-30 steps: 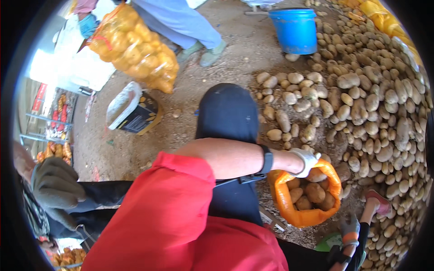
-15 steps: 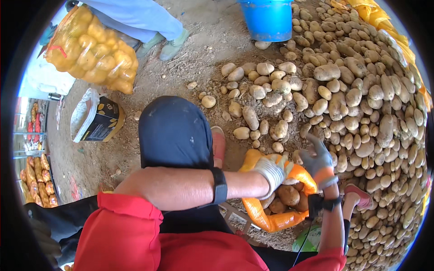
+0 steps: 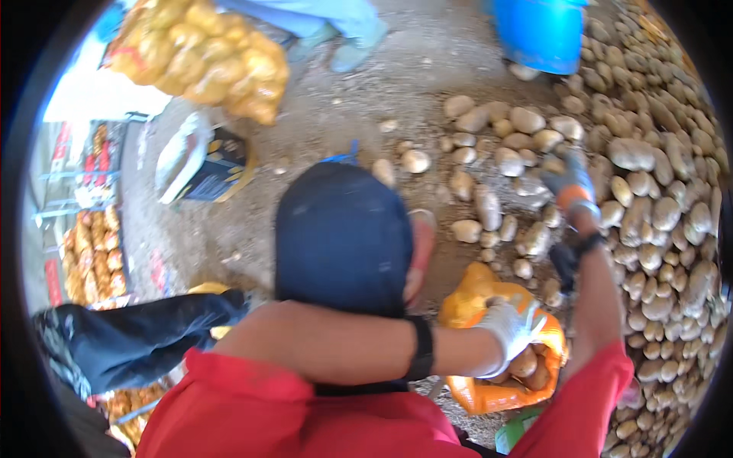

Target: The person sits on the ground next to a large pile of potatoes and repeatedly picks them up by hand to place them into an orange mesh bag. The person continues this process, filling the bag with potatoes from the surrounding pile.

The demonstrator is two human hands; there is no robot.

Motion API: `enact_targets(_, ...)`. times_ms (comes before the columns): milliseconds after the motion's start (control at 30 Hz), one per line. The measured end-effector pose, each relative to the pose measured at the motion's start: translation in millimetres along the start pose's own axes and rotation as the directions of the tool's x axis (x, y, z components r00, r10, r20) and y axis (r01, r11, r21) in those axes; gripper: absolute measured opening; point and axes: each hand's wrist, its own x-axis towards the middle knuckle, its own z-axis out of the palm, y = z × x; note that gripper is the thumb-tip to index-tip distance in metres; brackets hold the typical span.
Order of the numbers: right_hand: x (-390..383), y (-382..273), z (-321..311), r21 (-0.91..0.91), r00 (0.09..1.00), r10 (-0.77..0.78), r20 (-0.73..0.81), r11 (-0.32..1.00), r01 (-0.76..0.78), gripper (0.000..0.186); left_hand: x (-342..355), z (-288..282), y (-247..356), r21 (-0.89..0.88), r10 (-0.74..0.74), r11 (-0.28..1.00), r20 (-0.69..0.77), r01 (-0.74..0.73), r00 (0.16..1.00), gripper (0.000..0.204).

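My left hand (image 3: 510, 330), in a whitish glove, grips the far rim of an orange mesh sack (image 3: 489, 395). Several brown potatoes (image 3: 524, 362) lie inside its turned-down mouth. My right hand (image 3: 571, 183), in a grey glove with an orange cuff, reaches out over the loose potatoes (image 3: 510, 162) on the ground beyond the sack. Motion blurs its fingers, so I cannot make out whether they hold a potato. A black strap (image 3: 576, 256) circles my right wrist, and a dark band (image 3: 421, 347) sits on my left forearm.
A large potato heap (image 3: 657, 221) covers the right side. A blue bucket (image 3: 540, 34) stands far off, near another person's shoes (image 3: 359, 47). A full yellow mesh sack (image 3: 200, 57) and a black box-shaped tub (image 3: 217, 164) are at the left. My dark-clothed knee (image 3: 341, 240) rises in the middle.
My right hand has moved away from the sack, outward over the loose potatoes. My left hand stays at the sack. The whole view has shifted, carrying the surroundings rightward.
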Motion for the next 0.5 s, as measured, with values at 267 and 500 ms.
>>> enact_targets(267,-232.5,-14.0,-142.9,0.518,0.904,-0.142,0.404,0.850,-0.098,0.063,15.3,9.2,-1.5,0.086,0.175,0.982,-0.072,-0.169,0.982,0.043)
enact_targets(500,-273.4,-202.0,-223.1,0.605,0.876,-0.454,0.163,0.747,0.275,0.034,17.5,6.2,12.5,0.105,0.223,0.970,-0.046,-0.218,0.974,0.042)
